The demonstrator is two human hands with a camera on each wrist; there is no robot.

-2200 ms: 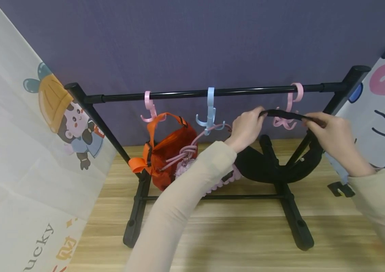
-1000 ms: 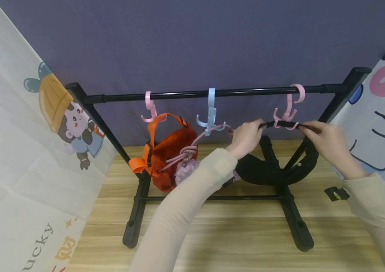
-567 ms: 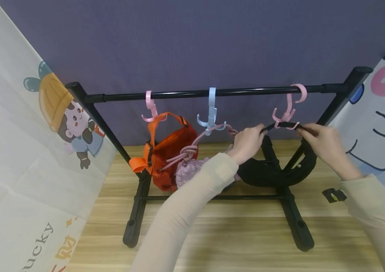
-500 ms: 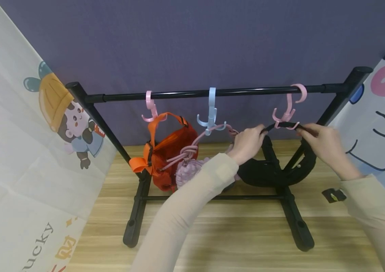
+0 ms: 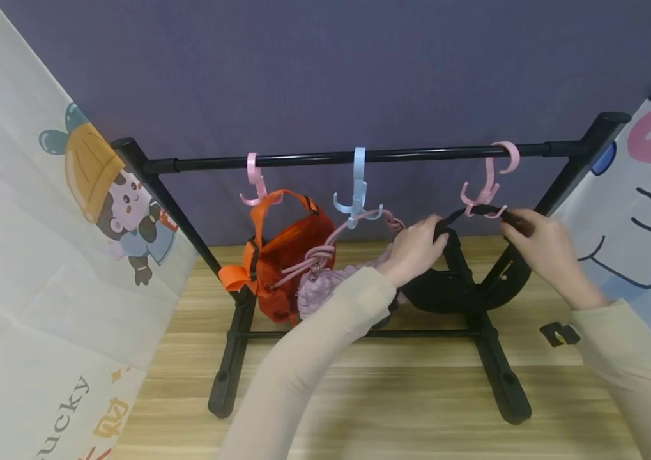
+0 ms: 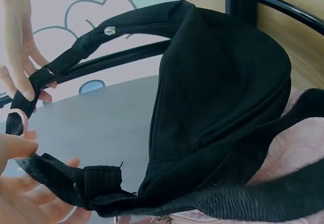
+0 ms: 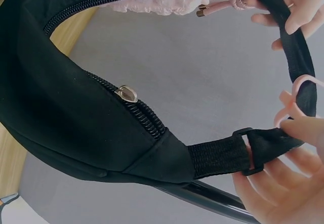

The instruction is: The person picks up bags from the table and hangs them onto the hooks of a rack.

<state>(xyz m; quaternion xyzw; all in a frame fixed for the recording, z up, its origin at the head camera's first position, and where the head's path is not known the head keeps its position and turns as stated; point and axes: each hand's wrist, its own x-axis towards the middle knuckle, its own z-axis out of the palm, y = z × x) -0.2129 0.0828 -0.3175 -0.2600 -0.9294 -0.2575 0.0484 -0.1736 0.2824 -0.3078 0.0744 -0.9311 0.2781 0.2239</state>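
A black sling bag (image 5: 446,294) with a zipper hangs below its strap (image 5: 483,209), which lies across the lower prongs of the right pink hook (image 5: 486,191). My left hand (image 5: 414,252) pinches the strap just left of that hook, thumb on top and fingers beneath. On the hook's other side my right hand (image 5: 546,252) holds the strap beside its buckle (image 7: 248,150). The bag's metal zipper pull (image 7: 126,93) shows in the right wrist view. In the left wrist view, a loose strap end (image 6: 263,198) trails across the front of the bag body (image 6: 223,82).
A black rack's top bar (image 5: 417,155) also carries a blue hook (image 5: 358,191) and a left pink hook (image 5: 255,182). An orange bag (image 5: 291,255) hangs at left, a lilac bag (image 5: 325,291) beside it, partly behind my left forearm. A small dark item (image 5: 559,334) lies on the wooden surface (image 5: 417,390).
Both hands have lowered the black strap from in front of the right pink hook onto its prongs. The left hand has since shifted slightly left and the strap bows up over the hook.
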